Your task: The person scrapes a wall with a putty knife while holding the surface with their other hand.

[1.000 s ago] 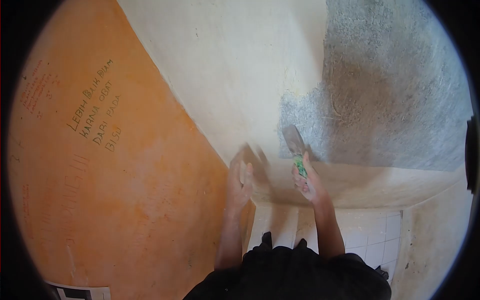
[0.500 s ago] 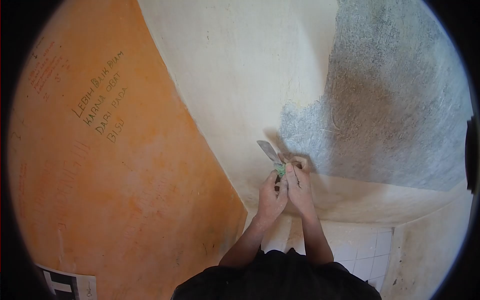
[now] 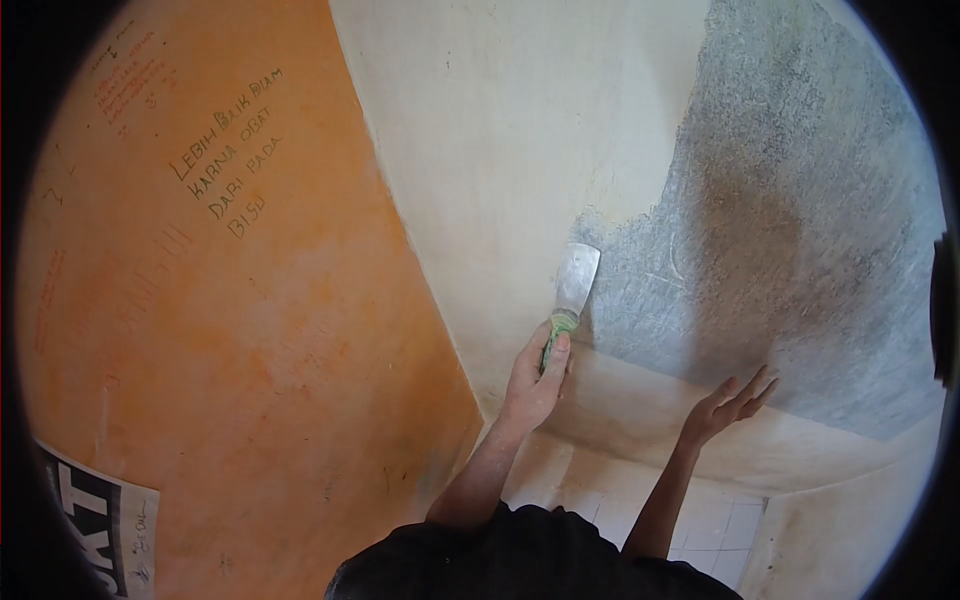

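My left hand (image 3: pixel 537 378) is wrapped round the green handle of a putty knife (image 3: pixel 578 280), thumb along the handle. The knife's wide metal blade points up and overlaps the left edge of the grey scraped patch (image 3: pixel 650 290) on the wall. Off to the right, my right hand (image 3: pixel 728 408) is held out with its fingers spread and nothing in it, near the lower edge of that patch. Pale paint (image 3: pixel 500 150) covers the wall left of and above the rough grey area.
An orange wall (image 3: pixel 290 350) with handwriting meets the pale wall in a corner at left. A printed poster (image 3: pixel 140 530) hangs at lower left. White floor tiles (image 3: pixel 708 525) show below, beside another pale wall (image 3: pixel 840 530) at right.
Both hands were together at the putty knife. The right hand has let go and moved right, opening; the left now holds the knife alone, its blade turned broadside and shifted right.
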Demonstrator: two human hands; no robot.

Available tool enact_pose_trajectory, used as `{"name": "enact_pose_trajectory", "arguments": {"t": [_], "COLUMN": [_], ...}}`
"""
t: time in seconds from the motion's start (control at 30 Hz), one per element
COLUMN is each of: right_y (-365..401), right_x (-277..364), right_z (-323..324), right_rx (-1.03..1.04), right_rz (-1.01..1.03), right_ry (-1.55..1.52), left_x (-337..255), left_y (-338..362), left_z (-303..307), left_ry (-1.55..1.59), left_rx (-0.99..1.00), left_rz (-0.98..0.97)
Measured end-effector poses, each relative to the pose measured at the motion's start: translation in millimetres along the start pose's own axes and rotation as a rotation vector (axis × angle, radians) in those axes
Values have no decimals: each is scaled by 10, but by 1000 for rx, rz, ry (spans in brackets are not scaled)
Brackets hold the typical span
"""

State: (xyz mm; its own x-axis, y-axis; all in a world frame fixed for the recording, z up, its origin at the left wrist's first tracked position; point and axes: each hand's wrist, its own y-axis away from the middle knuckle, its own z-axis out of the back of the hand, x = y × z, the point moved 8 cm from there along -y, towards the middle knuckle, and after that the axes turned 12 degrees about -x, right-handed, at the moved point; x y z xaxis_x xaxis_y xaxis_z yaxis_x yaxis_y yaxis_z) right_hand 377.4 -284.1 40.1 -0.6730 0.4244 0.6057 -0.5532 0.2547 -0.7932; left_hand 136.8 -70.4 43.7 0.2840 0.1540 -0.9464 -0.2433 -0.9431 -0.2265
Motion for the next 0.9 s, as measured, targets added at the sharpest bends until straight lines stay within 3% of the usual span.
{"name": "enact_pose_trajectory", "arguments": {"t": [0.03, 0.07, 0.23, 0.6, 0.7, 0.9], "right_y": [-12, 5, 327, 318, 322, 312], "right_x": [-137, -270, -767, -765, -766, -753], "right_z": [-129, -171, -558, -569, -567, -596], "right_rx": [163, 164, 303, 370, 384, 402], "right_rz": [26, 30, 57, 18, 14, -6], "right_ry": [26, 20, 134, 80, 81, 78], "left_x": [87, 157, -256, -464, -515, -487], "left_y": [24, 43, 11, -5, -37, -41], "left_z": [4, -2, -52, -36, -41, -47], "left_ry": [7, 13, -59, -65, -86, -66], "left_rx": [2, 5, -113, -178, -154, -150], "left_rz": [64, 127, 50, -3, 167, -19]}}
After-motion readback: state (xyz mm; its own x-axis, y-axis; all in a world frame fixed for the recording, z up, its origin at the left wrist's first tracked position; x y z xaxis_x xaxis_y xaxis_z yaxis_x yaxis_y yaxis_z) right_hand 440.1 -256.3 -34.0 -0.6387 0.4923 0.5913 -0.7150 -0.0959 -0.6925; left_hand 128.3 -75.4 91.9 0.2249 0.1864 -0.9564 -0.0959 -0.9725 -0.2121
